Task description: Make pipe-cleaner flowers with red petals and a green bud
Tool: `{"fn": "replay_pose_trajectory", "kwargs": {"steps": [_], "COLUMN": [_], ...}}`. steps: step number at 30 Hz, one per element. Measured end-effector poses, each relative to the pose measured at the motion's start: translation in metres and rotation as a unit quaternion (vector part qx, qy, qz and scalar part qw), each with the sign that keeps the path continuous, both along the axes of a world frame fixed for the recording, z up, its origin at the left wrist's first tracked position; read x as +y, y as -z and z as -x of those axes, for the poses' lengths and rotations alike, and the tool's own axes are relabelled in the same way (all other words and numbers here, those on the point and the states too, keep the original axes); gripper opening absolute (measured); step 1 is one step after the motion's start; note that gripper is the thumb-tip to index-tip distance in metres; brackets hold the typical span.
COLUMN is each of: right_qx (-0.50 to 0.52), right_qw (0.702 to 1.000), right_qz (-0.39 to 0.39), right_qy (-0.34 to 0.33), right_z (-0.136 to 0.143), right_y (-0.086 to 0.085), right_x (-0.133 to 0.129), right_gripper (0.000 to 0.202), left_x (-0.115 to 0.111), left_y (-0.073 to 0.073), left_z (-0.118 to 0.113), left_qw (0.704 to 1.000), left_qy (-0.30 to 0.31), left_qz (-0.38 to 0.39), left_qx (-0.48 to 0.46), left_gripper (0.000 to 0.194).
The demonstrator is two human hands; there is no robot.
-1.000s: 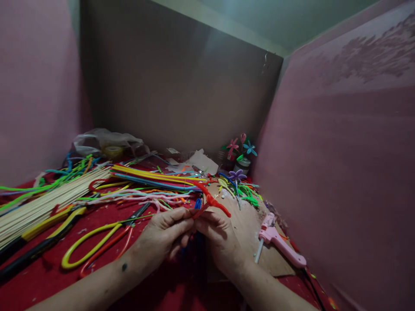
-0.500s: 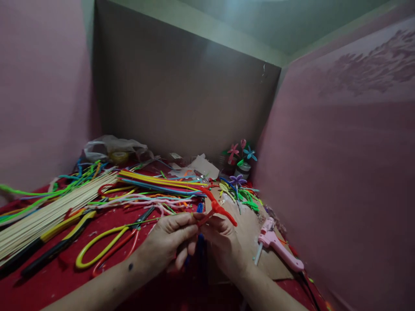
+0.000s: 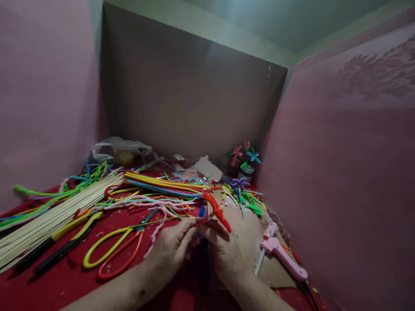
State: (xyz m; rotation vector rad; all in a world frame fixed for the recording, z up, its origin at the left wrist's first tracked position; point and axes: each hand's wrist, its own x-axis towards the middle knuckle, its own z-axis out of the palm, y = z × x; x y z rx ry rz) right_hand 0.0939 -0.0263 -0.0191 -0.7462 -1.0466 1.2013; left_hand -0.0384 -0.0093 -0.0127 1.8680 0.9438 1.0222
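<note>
Grip: left hand [image 3: 177, 242] narrow, thumb and finger closed on the thin end of the red piece [image 3: 219, 212]; right hand [image 3: 225, 252] likewise narrow, fingertips pinching just beside.
Red piece position: between both hands, apparently raised over the left side of the cardboard [image 3: 241, 246]; wide part stands clear of the fingertips.
Weight: judged very light; fingertip pressure should do.
Stiffness: soft fuzz, probably over a bendable wire core.
Slip: low risk; nap should give friction.
Fragility: unlikely to snap; hard squeezing could flatten or skew the arms.
Hold point: thin end, below the arms; keep fingers off the fuzz.
Green strand [image 3: 168, 219]: runs from the left hand across the scissors [image 3: 138, 229]; whether gripped, cannot tell.
Scissors position: on the red cloth [image 3: 78, 278], left of the left hand.
Glue gun [image 3: 279, 250]: on the cardboard, right of the right hand, apart from it.
</note>
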Motion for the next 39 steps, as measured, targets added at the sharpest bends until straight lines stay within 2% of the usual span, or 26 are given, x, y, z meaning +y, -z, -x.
{"fn": "replay_pose_trajectory", "kwargs": {"steps": [2, 4, 6, 9, 12, 15, 18, 21, 24, 26, 32, 39], "right_qx": [0.004, -0.007, -0.02, -0.036, -0.037, -0.03, -0.025, -0.005, 0.004, 0.009, -0.012, -0.015], "right_qw": [1.0, 1.0, 0.999, 0.999, 0.999, 0.999, 0.999, 0.999, 0.999, 0.999, 1.0, 0.999], "right_qz": [0.005, 0.003, -0.002, -0.015, -0.037, -0.045, -0.043, -0.031, -0.001, 0.006, 0.001, -0.024], "right_qy": [0.021, 0.029, 0.033, 0.017, -0.006, 0.002, -0.004, -0.026, -0.047, -0.044, -0.028, -0.025], "right_z": [0.002, 0.003, 0.004, 0.004, 0.006, 0.008, 0.007, 0.003, 0.0, -0.001, -0.005, -0.009], "right_y": [0.0, -0.003, -0.008, -0.014, -0.014, -0.011, -0.007, -0.004, -0.003, -0.005, -0.017, -0.01], "right_x": [-0.001, -0.003, -0.005, -0.009, -0.01, -0.008, -0.003, 0.002, 0.004, 0.004, 0.0, 0.002], "right_gripper": [0.024, 0.023, 0.021, 0.022, 0.026, 0.027, 0.022, 0.017, 0.017, 0.017, 0.013, 0.008], "left_x": [0.003, 0.007, 0.011, 0.013, 0.012, 0.011, 0.009, 0.007, 0.006, 0.005, 0.008, 0.015], "left_y": [0.007, 0.012, 0.014, 0.011, 0.006, 0.001, -0.005, -0.014, -0.022, -0.024, -0.019, -0.013], "left_z": [0.003, 0.006, 0.009, 0.011, 0.012, 0.011, 0.007, 0.004, 0.002, 0.003, 0.005, 0.011], "left_qw": [0.983, 0.958, 0.941, 0.939, 0.957, 0.977, 0.995, 0.999, 0.982, 0.97, 0.939, 0.889], "left_qy": [-0.031, -0.028, -0.025, -0.033, -0.041, -0.045, -0.028, 0.003, 0.031, 0.047, 0.104, 0.181], "left_qz": [-0.159, -0.252, -0.301, -0.305, -0.256, -0.187, -0.084, 0.051, 0.177, 0.228, 0.303, 0.388], "left_qx": [0.082, 0.133, 0.155, 0.157, 0.134, 0.089, 0.037, -0.02, -0.059, -0.076, -0.126, -0.161], "left_gripper": [0.021, 0.022, 0.023, 0.023, 0.021, 0.019, 0.021, 0.024, 0.023, 0.026, 0.031, 0.025]}}
